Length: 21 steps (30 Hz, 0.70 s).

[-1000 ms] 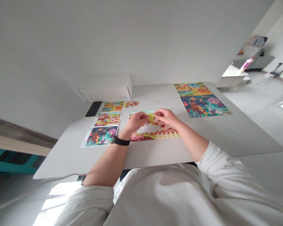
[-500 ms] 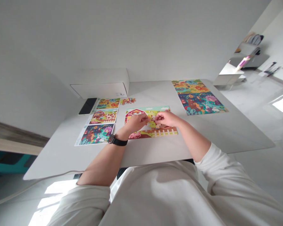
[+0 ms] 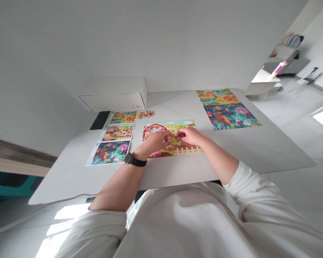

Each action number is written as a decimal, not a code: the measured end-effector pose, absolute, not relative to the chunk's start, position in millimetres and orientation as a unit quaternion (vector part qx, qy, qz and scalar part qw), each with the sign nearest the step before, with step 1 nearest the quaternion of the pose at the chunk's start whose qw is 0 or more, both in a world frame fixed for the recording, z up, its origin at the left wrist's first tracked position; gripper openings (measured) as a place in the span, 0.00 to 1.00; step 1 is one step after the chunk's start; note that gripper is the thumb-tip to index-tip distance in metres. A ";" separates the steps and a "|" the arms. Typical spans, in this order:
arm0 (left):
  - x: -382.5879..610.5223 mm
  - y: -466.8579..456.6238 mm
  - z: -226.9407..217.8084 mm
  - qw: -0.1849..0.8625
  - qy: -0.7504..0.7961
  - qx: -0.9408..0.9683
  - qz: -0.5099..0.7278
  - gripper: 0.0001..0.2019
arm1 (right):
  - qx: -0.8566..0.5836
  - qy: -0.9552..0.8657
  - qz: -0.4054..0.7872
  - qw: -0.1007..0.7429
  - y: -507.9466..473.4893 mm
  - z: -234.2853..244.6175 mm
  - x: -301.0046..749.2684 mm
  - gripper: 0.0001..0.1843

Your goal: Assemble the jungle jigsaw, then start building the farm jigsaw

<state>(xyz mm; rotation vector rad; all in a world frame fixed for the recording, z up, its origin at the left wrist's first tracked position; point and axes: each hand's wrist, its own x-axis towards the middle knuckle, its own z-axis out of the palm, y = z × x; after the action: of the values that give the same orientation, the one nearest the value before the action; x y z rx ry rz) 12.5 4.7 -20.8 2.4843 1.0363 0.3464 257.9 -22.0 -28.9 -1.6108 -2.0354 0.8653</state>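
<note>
A farm-scene jigsaw puzzle (image 3: pixel 190 151) with a red barn, a pig and a white fence lies flat on the table in front of me. My left hand (image 3: pixel 157 140), with a black watch (image 3: pixel 136 160) on its wrist, is over the middle of the puzzle, thumb and fingers a little apart. Close by on the right, my right hand (image 3: pixel 190 136) has its fingers pinched together at a small puzzle piece (image 3: pixel 179 142), partly hidden by the fingertips. The fingers also cover part of the picture beneath.
Left of the puzzle is a reference sheet (image 3: pixel 118 132) with three pictures, beside a phone (image 3: pixel 100 120). Loose puzzle pieces (image 3: pixel 146 114) lie near a white box (image 3: pixel 111 102) at the wall. At the right, two finished-looking picture panels (image 3: pixel 228 109) rest on the white table (image 3: pixel 271 154).
My left fingers have spread slightly and come nearer to my right hand. The right hand stays at almost the same spot on the puzzle. The view has shifted a little.
</note>
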 end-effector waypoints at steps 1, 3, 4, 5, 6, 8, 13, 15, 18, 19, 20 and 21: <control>12.8 4.2 -20.4 0.207 0.377 0.894 0.122 0.19 | -0.576 -0.730 0.308 0.201 -22.1 -28.7 257.8 0.05; 13.5 2.8 -18.6 0.201 0.379 0.896 0.114 0.20 | -0.575 -0.733 0.304 0.197 -22.5 -27.9 257.5 0.06; 13.9 1.9 -17.4 0.200 0.377 0.898 0.109 0.21 | -0.575 -0.736 0.301 0.194 -22.9 -27.3 257.4 0.07; 14.2 1.0 -16.2 0.200 0.375 0.899 0.104 0.22 | -0.576 -0.738 0.297 0.190 -23.3 -26.6 257.3 0.07; 14.6 0.2 -15.1 0.200 0.372 0.901 0.100 0.22 | -0.576 -0.740 0.293 0.186 -23.8 -25.8 257.1 0.08; 15.2 -0.8 -13.6 0.198 0.371 0.902 0.094 0.23 | -0.575 -0.745 0.283 0.182 -24.6 -24.4 256.8 0.08; 16.1 -0.2 -14.3 0.201 0.373 0.903 0.074 0.23 | -0.572 -0.764 0.249 0.164 -24.8 -23.5 256.1 0.08; 16.2 0.4 -15.2 0.199 0.375 0.903 0.070 0.23 | -0.565 -0.777 0.229 0.159 -24.2 -25.4 256.2 0.08; 16.3 0.7 -15.9 0.191 0.371 0.906 0.068 0.22 | -0.555 -0.793 0.191 0.161 -23.1 -29.3 257.0 0.10; 16.3 0.7 -16.0 0.189 0.369 0.908 0.067 0.23 | -0.554 -0.796 0.182 0.162 -22.9 -30.2 257.3 0.10; 16.3 0.7 -16.1 0.187 0.367 0.909 0.066 0.23 | -0.553 -0.798 0.176 0.161 -22.8 -30.5 257.6 0.09; 16.3 0.7 -16.2 0.187 0.367 0.909 0.064 0.23 | -0.553 -0.799 0.174 0.157 -22.9 -30.3 257.8 0.08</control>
<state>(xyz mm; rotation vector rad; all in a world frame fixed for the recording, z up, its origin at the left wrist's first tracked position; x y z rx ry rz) 16.3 0.7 -16.2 2.5595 1.0335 0.1798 257.8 -22.9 -30.3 -1.5836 -2.2880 0.4993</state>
